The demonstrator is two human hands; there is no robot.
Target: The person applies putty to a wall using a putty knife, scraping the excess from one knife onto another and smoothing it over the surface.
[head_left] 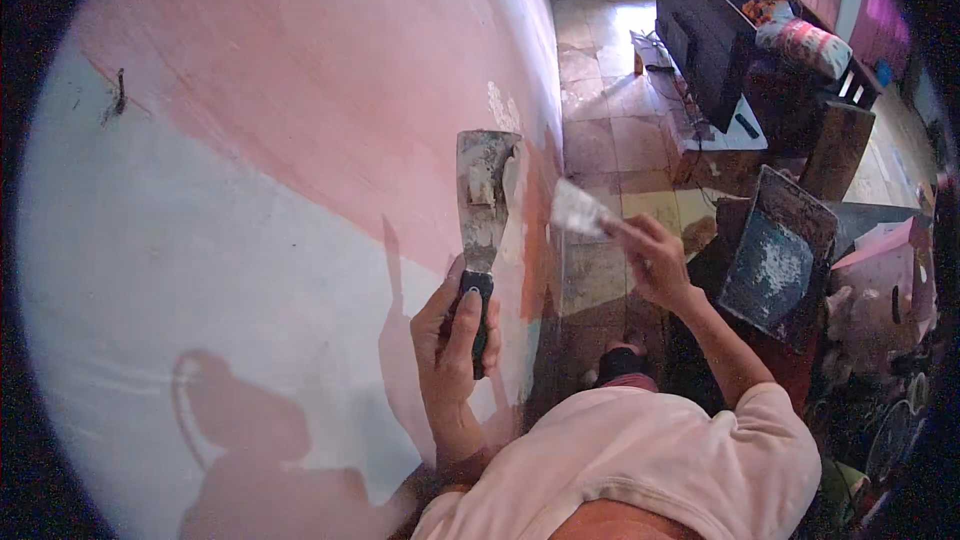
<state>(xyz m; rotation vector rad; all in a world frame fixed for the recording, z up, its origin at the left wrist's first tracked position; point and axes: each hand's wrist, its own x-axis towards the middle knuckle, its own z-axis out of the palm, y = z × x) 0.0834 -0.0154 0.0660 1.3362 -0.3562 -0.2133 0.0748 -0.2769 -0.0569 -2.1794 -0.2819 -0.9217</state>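
My left hand (452, 335) grips the dark handle of a wide putty knife (484, 190), its metal blade smeared with white filler and held upright against the wall. My right hand (655, 258) holds a smaller scraper (578, 210) with a pale blade, out to the right of the wide blade and just apart from it. The wall (300, 140) is pink above and covered with smooth white filler below and to the left.
A dark tray (778, 255) with white filler stands at the right. Beyond it are a dark flat panel (705, 35), bags and clutter. A tiled floor (610, 140) runs along the wall's foot. My shadow falls on the white area.
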